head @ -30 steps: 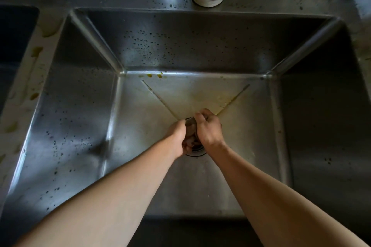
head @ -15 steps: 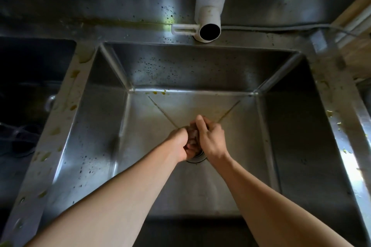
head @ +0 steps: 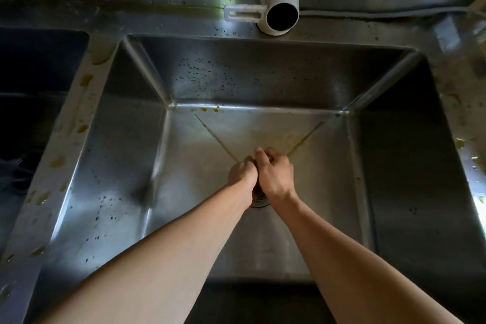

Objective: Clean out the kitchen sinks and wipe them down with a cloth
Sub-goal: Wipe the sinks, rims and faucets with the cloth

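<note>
Curling together, left hand (head: pixel 243 175) and right hand (head: pixel 274 173) cover the sink (head: pixel 126 171) drain (head: pixel 260 202); grip unclear

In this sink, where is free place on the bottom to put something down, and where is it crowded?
The sink floor is bare left of the left hand toward the left wall, right of the right hand toward the right wall, and behind both toward the back wall. The middle is crowded: both hands meet over the drain.
</note>
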`<act>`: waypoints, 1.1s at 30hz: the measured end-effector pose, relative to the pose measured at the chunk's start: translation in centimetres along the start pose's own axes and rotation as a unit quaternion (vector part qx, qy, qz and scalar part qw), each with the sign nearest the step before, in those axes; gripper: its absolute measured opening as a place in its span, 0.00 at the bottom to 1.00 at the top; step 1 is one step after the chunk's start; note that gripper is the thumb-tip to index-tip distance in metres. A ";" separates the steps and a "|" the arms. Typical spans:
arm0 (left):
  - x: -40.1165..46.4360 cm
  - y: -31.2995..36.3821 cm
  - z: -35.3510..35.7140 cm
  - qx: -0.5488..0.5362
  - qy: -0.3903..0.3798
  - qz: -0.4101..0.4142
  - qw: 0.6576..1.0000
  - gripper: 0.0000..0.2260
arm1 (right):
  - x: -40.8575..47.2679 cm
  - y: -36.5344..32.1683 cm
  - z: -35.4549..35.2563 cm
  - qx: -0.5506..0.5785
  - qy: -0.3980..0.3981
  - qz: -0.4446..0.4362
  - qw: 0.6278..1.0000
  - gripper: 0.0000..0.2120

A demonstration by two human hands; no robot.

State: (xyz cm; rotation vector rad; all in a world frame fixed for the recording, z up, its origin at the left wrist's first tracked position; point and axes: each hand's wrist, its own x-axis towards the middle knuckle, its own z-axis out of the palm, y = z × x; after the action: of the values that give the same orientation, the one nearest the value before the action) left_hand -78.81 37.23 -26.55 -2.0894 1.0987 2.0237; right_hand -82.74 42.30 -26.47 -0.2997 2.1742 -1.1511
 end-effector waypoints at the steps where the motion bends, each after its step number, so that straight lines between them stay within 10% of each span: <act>1: 0.4 -0.2 0.1 0.007 0.011 0.005 1.000 0.15 | 0.2 0.4 0.2 0.006 0.001 0.014 1.000 0.11; 33: 5.6 -2.5 1.2 0.111 0.046 0.079 0.990 0.14 | 3.4 3.9 2.5 0.068 -0.028 0.173 0.982 0.14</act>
State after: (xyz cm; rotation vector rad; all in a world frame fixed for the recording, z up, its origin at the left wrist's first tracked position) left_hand -79.12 37.15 -32.75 -2.0593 1.4721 1.7828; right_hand -83.34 41.33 -32.10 0.1025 1.9876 -1.0696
